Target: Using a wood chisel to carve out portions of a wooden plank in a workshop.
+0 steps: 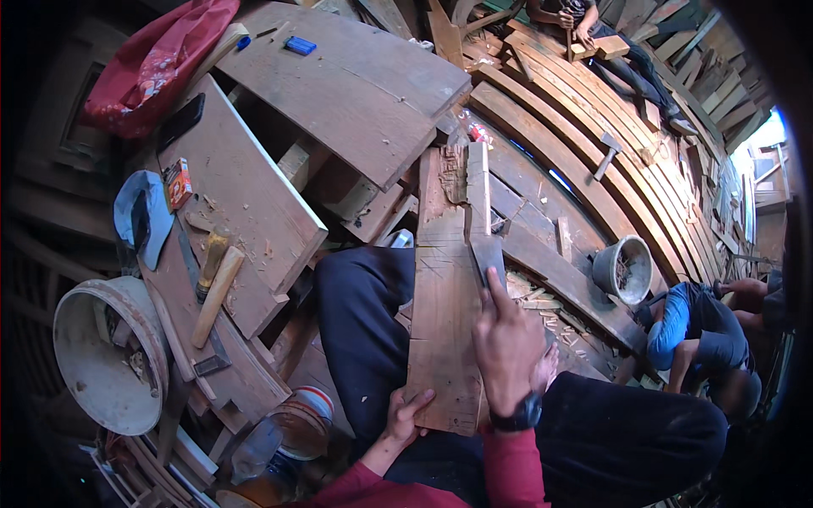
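A long wooden board lies upright in the view across my lap, its far end rough and broken out. Pencil-like lines mark its face. My left hand grips the near left edge, thumb on top and fingers going underneath. At the board's right edge, my right hand is closed around a tool with its index finger stretched forward. Only a flat dark grey metal part of that tool shows; its handle is hidden in my hand, so its kind is unclear. A narrow strip of wood stands along the board's far right side.
Left, a wooden mallet-like piece and a chisel handle lie on planks beside a large bucket. A hammer rests on long beams at right, near a grey pail. Co-workers sit at upper right and right.
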Action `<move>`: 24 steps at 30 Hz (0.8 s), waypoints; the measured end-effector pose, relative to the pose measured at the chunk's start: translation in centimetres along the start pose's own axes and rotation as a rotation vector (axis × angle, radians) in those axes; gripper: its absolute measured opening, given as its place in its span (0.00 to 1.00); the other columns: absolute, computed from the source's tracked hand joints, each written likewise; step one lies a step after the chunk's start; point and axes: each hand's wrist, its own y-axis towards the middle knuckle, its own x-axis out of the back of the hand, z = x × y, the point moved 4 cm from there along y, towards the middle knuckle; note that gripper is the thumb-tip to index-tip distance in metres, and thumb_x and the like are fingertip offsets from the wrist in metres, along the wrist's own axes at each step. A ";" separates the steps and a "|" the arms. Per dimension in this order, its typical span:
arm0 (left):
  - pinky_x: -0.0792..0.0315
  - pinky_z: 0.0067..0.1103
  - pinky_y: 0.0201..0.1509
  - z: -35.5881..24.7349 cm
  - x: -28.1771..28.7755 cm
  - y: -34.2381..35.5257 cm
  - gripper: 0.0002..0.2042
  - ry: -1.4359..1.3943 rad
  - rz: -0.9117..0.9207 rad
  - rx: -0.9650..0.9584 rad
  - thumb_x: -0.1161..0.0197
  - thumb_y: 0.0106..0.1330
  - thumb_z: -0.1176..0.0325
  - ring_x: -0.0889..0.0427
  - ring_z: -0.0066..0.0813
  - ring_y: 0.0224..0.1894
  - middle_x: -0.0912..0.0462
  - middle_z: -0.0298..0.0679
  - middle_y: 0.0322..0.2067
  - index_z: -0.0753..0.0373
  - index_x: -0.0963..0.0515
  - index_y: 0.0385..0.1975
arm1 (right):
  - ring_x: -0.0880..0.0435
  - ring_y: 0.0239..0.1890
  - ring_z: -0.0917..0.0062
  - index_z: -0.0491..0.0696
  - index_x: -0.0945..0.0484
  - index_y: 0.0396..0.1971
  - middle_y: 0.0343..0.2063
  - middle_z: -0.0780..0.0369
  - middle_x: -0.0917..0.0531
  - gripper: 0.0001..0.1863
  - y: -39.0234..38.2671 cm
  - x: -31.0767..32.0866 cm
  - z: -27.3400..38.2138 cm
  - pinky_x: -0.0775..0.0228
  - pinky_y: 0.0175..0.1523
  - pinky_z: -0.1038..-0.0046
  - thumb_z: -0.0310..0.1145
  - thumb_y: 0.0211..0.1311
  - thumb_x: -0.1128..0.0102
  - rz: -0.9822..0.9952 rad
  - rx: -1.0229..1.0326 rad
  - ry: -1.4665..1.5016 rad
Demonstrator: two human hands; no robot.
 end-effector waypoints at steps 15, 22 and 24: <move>0.37 0.16 0.10 -0.7 0.6 -0.4 0.17 0.009 -0.009 0.019 0.35 0.63 0.61 0.24 0.21 0.16 0.20 0.38 0.26 0.69 0.25 0.42 | 0.20 0.22 0.53 0.53 0.18 0.51 0.22 0.45 0.21 0.16 2.3 0.8 1.0 0.33 0.29 0.58 0.35 0.65 0.42 -0.062 0.017 0.126; 0.35 0.17 0.10 -0.8 0.8 -0.3 0.19 0.033 -0.017 0.006 0.37 0.61 0.60 0.23 0.25 0.15 0.20 0.42 0.26 0.71 0.26 0.42 | 0.20 0.19 0.55 0.57 0.17 0.50 0.17 0.48 0.21 0.15 4.2 -0.3 0.9 0.31 0.28 0.56 0.37 0.64 0.41 -0.101 0.085 0.221; 0.35 0.17 0.10 -0.6 0.0 -0.1 0.19 0.029 0.004 0.011 0.37 0.61 0.60 0.23 0.25 0.15 0.20 0.41 0.25 0.71 0.26 0.41 | 0.21 0.19 0.54 0.56 0.17 0.51 0.17 0.48 0.21 0.16 4.0 0.2 0.3 0.32 0.28 0.56 0.38 0.64 0.41 -0.080 0.077 0.241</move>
